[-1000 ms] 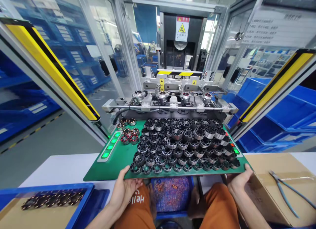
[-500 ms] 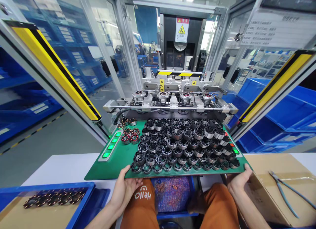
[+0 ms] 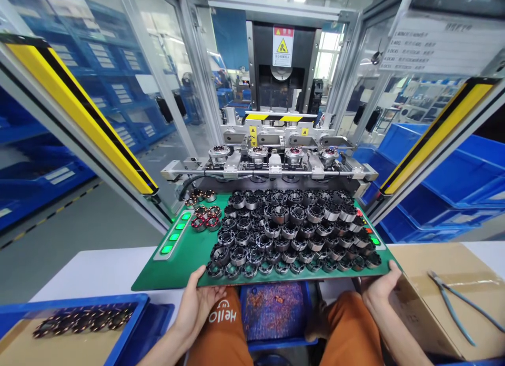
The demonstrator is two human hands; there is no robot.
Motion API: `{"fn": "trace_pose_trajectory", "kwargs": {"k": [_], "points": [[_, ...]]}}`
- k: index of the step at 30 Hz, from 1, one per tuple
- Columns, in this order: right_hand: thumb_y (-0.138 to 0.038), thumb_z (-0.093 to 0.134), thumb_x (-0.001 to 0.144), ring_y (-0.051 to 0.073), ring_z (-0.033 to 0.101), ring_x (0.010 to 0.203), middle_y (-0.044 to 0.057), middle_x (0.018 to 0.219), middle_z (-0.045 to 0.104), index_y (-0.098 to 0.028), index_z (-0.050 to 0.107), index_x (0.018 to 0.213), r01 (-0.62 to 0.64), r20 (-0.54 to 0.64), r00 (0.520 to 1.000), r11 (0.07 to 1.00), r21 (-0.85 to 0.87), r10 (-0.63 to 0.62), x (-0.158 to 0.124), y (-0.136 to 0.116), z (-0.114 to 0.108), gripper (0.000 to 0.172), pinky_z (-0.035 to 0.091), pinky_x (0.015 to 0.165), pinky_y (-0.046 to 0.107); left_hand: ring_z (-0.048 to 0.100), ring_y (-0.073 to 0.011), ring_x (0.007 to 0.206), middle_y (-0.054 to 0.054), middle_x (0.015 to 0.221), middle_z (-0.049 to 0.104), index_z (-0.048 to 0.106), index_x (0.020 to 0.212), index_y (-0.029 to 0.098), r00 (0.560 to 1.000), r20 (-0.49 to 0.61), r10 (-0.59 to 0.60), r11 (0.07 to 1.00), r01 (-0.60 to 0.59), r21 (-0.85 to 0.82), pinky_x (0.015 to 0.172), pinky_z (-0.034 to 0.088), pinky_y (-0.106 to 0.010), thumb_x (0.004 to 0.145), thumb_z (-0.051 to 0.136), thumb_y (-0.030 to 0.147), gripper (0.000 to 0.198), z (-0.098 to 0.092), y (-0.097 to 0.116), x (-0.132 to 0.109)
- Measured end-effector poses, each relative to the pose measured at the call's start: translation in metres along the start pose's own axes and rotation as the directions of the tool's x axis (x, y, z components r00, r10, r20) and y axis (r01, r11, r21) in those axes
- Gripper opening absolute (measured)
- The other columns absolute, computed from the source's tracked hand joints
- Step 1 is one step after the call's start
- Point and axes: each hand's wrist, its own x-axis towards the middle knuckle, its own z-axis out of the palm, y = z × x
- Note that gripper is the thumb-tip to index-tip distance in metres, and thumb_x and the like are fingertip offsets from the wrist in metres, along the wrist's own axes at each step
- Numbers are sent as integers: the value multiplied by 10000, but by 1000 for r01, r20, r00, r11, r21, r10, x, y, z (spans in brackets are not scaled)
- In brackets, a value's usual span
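My left hand (image 3: 200, 304) holds the front edge of a green work surface (image 3: 169, 274), thumb on top and fingers curled below. Near the front right corner my right hand (image 3: 381, 290) grips the same edge in the same way. Between them, rows of black-and-silver motor stator cores (image 3: 290, 232) stand stacked on the green surface. A few copper-wound stators (image 3: 206, 222) sit apart at the left. Behind the rows is a machine fixture (image 3: 272, 169) with stators on its round holders (image 3: 258, 154).
Green-lit buttons (image 3: 172, 237) flank the surface. Yellow guard bars (image 3: 82, 116) rise either side. A blue bin (image 3: 144, 313) holding wound stators is at the left. Pliers (image 3: 445, 292) lie on a cardboard box (image 3: 426, 313) at the right. A blue tray (image 3: 276, 316) of copper-coloured scraps is below.
The whole view has shifted slightly, with the scene a little further left. Both hands keep their places on the edge, and the stators stay where they were.
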Motion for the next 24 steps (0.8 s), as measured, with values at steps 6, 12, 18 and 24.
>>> {"fn": "trace_pose_trajectory", "kwargs": {"k": [6, 12, 18, 24], "points": [[-607, 774, 637, 182, 547, 686, -24, 854, 675, -264, 678, 1002, 14, -34, 999, 1000, 18, -13, -1, -2, 2, 510, 479, 506, 293, 549, -207, 626, -37, 678, 658, 666, 800, 216, 1000, -15, -10, 1000, 10, -3, 622, 561, -346, 802, 774, 523, 326, 0, -1, 0], [-616, 756, 691, 176, 520, 673, -29, 778, 596, -274, 622, 927, 22, -24, 999, 1000, -3, -22, -6, -3, 4, 437, 485, 541, 289, 544, -211, 642, -31, 680, 650, 650, 794, 227, 1000, 24, -13, 1000, 13, 12, 634, 551, -345, 832, 754, 525, 319, -2, -1, 0], [-604, 727, 722, 185, 559, 670, -11, 869, 686, -266, 671, 1008, -16, -28, 999, 1000, -27, 15, 1, -2, -1, 446, 487, 513, 294, 551, -217, 655, -29, 682, 633, 651, 801, 224, 999, 36, -13, 1000, 12, 28, 646, 548, -353, 848, 735, 525, 316, -3, -1, 0], [-570, 726, 770, 167, 584, 662, -14, 900, 725, -258, 712, 1032, -2, -14, 1000, 1000, 24, 3, 1, -1, -1, 407, 513, 508, 265, 569, -216, 649, -29, 710, 681, 661, 847, 223, 1000, 2, 10, 1000, -10, 15, 647, 550, -353, 842, 759, 528, 321, -4, -3, 3]]}}
